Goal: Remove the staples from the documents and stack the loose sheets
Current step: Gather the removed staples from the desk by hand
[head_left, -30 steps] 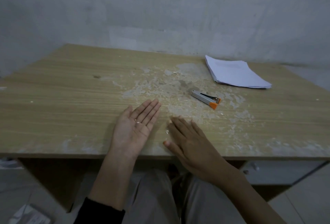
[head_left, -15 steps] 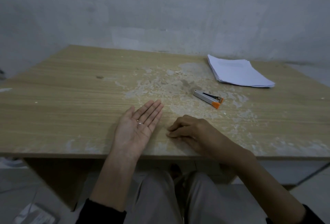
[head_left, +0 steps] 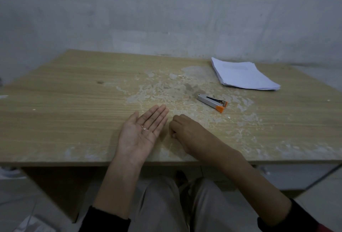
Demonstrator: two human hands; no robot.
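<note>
Here the worn tabletop (head_left: 64, 106) carries a stack of loose sheets (head_left: 244, 75) at its far right, with the stapler (head_left: 212, 102) lying nearer, between the stack and me. My left hand (head_left: 142, 131) lies open, palm up, cradling a few tiny staples (head_left: 144, 129), while my right hand (head_left: 187, 131) is curled closed just beside it, knuckles up; whether it pinches anything I cannot tell. I judge this is staple collecting; next, drop any pinched bit into the palm.

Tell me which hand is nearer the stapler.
Right. The right hand, curled on the table, lies just near-left of the stapler; the open left hand lies farther left, beyond it.
</note>
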